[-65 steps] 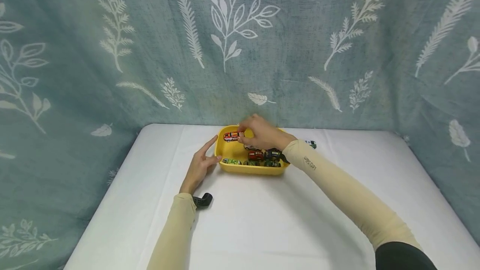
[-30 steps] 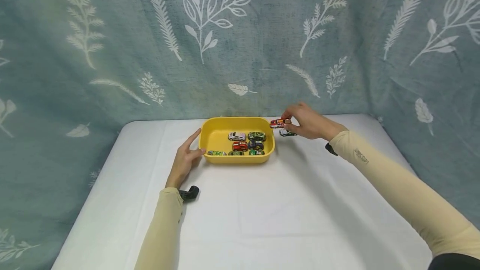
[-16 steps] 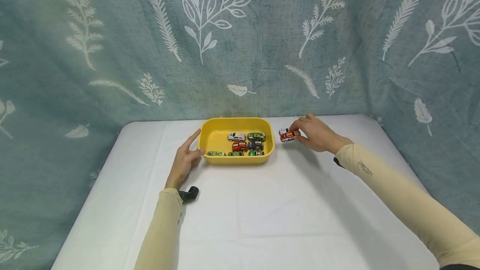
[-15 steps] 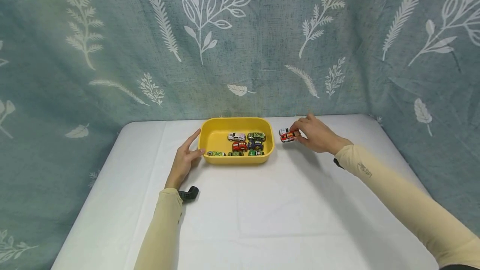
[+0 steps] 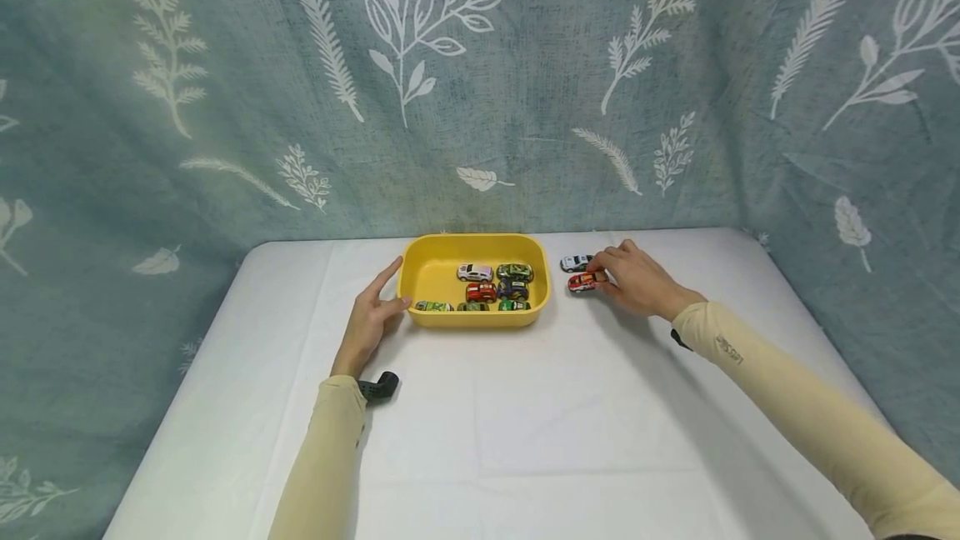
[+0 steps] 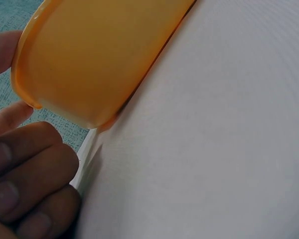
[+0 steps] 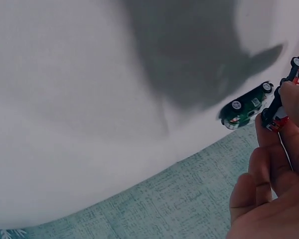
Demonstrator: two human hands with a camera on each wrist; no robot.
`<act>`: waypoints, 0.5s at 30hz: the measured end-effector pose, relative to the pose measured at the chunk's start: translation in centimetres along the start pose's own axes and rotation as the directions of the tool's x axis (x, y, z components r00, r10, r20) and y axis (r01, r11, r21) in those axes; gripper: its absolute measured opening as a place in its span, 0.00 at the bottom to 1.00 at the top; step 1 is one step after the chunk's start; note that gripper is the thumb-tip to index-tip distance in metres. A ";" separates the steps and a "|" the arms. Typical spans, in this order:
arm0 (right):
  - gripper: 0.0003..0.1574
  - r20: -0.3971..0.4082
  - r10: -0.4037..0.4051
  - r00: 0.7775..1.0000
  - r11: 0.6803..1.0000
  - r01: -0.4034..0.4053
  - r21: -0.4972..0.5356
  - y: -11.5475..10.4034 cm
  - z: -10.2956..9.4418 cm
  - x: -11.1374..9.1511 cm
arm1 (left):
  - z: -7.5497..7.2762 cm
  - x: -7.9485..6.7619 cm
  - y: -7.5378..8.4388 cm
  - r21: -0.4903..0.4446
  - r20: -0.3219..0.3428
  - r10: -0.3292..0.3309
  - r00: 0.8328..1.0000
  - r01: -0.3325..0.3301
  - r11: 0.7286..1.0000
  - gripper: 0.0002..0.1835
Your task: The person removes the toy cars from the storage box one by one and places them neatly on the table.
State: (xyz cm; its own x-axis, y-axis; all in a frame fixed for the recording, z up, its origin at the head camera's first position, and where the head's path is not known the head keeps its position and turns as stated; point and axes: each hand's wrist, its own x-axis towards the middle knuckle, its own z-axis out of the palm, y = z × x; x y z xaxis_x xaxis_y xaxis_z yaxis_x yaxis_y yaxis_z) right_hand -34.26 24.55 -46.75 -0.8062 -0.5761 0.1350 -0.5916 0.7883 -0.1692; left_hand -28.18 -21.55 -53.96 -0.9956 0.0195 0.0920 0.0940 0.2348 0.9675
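My right hand pinches a red-orange toy car between thumb and fingers, low over the white tabletop, to the right of a yellow tray. Just behind that car stands a white-and-green toy car, seen in the right wrist view with its dark green side showing. My left hand is at the tray's left end, forefinger and thumb stretched out straight and touching its rim; the left wrist view shows its other fingers curled below. Several toy cars sit in the tray, among them a white one and a red one.
A white cloth covers the table. Behind it hangs a green-blue curtain with white leaf prints, close to the table's back edge. The tray stands near that edge.
My right hand has carried the red-orange car out of the tray, over to the right, then lowered it in front of the white-and-green car. My left hand has stayed at the tray.
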 end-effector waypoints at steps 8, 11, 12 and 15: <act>0.13 -0.015 -0.018 1.000 1.000 0.018 0.019 0.3 1.3 0.4 | -0.1 -0.1 0.0 -0.008 0.005 -0.015 1.000 0.015 1.000 0.39; 0.13 -0.010 -0.007 1.000 1.000 0.008 0.018 0.3 1.7 0.5 | -0.2 0.0 0.0 -0.013 0.007 -0.011 1.000 0.011 1.000 0.39; 0.13 -0.007 -0.004 1.000 1.000 0.004 0.018 0.3 1.8 0.5 | -0.2 0.0 0.0 -0.016 0.008 -0.010 1.000 0.010 1.000 0.39; 0.13 0.012 0.021 1.000 1.000 -0.021 0.016 0.3 1.9 0.5 | -0.2 0.2 0.1 -0.019 0.010 -0.012 1.000 0.012 1.000 0.39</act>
State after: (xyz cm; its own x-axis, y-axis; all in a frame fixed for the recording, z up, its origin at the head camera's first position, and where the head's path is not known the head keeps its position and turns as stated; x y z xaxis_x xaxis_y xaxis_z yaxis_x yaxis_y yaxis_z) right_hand -34.83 24.06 -48.60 -0.8186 -0.5617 0.1199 -0.5743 0.7969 -0.1877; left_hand -28.33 -21.71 -53.83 -0.9966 0.0270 0.0783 0.0822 0.2161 0.9729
